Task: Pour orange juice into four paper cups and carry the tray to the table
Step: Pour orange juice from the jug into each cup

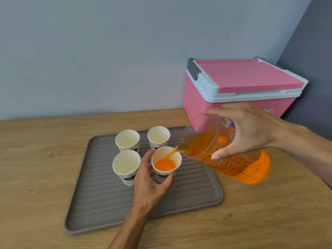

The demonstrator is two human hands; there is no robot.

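Nearest to us, the left hand (152,184) is reaching in over the grey ribbed tray (197,203), its fingers (145,162) curling around the near-right paper cup (166,163) and steadying it low on the wall. Juice is landing in that cup right now, an orange pool covering its bottom, nowhere near full. Beside it, the near-left cup (126,166) is sitting empty, and behind them the two far cups (127,141) (158,136) are empty too, so by my reckoning this is the first of four pours.

To the right, the right hand (251,130) is gripping the clear measuring jug (233,159), fingers wrapped over its upper wall, tilting the spout down over the cup's rim. That jug is looking well loaded, so it is likely heavy and smooth-sided; a firm hold near the top suits it. The paper cups are light and soft-walled, easy to crush or tip, so holding them gently low down makes sense.

Everything is resting on the wooden bench (45,159). At the back, against the wall, a pink cooler box (242,81) is sitting shut.
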